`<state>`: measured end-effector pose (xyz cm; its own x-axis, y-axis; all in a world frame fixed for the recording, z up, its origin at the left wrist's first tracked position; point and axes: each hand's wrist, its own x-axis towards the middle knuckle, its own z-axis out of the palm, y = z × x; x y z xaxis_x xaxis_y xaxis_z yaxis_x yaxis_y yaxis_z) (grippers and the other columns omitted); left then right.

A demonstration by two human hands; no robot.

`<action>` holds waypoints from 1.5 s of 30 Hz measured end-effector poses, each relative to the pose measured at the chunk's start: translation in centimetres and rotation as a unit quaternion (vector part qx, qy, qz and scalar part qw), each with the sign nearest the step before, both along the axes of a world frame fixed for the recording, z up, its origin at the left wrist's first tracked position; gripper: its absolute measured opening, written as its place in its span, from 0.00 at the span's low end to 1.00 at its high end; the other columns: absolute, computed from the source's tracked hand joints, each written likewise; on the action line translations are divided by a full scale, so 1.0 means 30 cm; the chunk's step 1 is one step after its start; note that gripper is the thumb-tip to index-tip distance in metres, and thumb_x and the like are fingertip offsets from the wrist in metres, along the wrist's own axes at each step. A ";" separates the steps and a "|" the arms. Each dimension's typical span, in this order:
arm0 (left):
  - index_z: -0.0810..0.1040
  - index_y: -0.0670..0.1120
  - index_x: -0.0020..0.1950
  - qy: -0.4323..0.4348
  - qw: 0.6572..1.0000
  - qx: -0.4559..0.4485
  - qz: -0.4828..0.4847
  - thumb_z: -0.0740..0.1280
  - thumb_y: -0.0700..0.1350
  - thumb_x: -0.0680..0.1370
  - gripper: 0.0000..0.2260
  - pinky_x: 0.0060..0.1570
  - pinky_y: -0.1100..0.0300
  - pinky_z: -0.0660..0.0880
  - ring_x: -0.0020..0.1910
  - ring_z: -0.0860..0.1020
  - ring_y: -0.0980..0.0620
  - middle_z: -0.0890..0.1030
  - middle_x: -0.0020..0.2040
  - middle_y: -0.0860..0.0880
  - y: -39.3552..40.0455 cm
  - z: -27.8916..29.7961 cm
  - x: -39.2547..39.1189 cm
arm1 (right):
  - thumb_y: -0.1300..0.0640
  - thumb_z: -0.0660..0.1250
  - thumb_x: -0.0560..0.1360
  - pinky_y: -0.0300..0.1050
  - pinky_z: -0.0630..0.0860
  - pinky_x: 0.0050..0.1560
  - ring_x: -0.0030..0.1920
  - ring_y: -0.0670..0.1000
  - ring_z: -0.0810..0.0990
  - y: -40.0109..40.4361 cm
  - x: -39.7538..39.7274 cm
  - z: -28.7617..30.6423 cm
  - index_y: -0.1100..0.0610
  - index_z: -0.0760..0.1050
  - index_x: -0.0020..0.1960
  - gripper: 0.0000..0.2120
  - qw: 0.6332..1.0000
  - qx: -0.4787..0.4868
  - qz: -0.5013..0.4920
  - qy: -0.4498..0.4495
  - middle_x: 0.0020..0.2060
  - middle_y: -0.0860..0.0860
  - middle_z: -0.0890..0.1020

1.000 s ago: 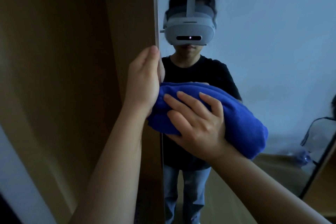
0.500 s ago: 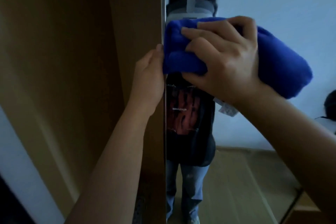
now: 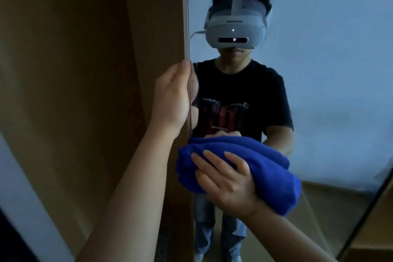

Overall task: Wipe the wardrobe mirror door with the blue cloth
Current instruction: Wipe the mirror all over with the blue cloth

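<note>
Right hand [image 3: 227, 185]: fingers spread, pressing bunched cloth [image 3: 263, 164] against lower mirror [image 3: 329, 70]. Left hand [image 3: 172, 100]: fingers curled round mirror's left edge. Wardrobe [image 3: 85, 70]: brown wood, left. Mirror reflects pale wall, wood floor.

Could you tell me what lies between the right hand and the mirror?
The blue cloth, bunched under the right hand and pressed against the mirror, as the head view shows.
</note>
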<state>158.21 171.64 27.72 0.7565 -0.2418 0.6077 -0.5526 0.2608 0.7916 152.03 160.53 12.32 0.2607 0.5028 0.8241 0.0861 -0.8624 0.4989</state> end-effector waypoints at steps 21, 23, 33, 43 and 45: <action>0.77 0.46 0.42 0.102 0.990 -0.049 -0.082 0.58 0.51 0.79 0.14 0.45 0.58 0.72 0.40 0.77 0.51 0.77 0.38 0.47 0.003 -0.163 0.006 | 0.51 0.68 0.74 0.52 0.62 0.63 0.61 0.51 0.75 -0.018 -0.003 0.141 0.52 0.73 0.49 0.08 0.999 0.014 -0.037 -0.018 0.57 0.49 0.81; 0.75 0.47 0.41 0.084 0.994 -0.039 -0.056 0.56 0.49 0.80 0.13 0.46 0.60 0.72 0.39 0.76 0.53 0.76 0.37 0.48 -0.004 -0.164 -0.006 | 0.51 0.66 0.75 0.51 0.62 0.64 0.61 0.51 0.74 -0.021 -0.015 0.074 0.52 0.72 0.50 0.06 0.999 0.013 -0.036 0.004 0.57 0.49 0.81; 0.75 0.50 0.47 0.107 0.992 -0.073 0.003 0.51 0.49 0.82 0.14 0.43 0.69 0.73 0.41 0.78 0.62 0.78 0.43 0.51 -0.041 -0.286 -0.084 | 0.50 0.65 0.75 0.53 0.68 0.57 0.57 0.53 0.79 -0.068 -0.111 0.210 0.54 0.73 0.49 0.08 0.998 0.040 0.056 -0.002 0.56 0.51 0.82; 0.78 0.47 0.50 0.143 0.979 -0.143 0.024 0.49 0.48 0.83 0.18 0.43 0.75 0.73 0.46 0.81 0.62 0.84 0.43 0.53 -0.113 -0.301 -0.061 | 0.53 0.70 0.70 0.49 0.70 0.46 0.47 0.53 0.81 -0.150 -0.109 0.608 0.59 0.80 0.38 0.09 0.977 0.073 -0.016 -0.199 0.49 0.51 0.84; 0.78 0.49 0.46 0.191 0.969 -0.156 0.002 0.49 0.50 0.82 0.18 0.44 0.69 0.74 0.44 0.81 0.62 0.84 0.38 0.55 -0.107 -0.293 -0.052 | 0.53 0.71 0.70 0.49 0.70 0.47 0.48 0.53 0.82 -0.144 -0.091 0.559 0.58 0.80 0.37 0.09 0.977 0.064 -0.016 -0.201 0.49 0.51 0.84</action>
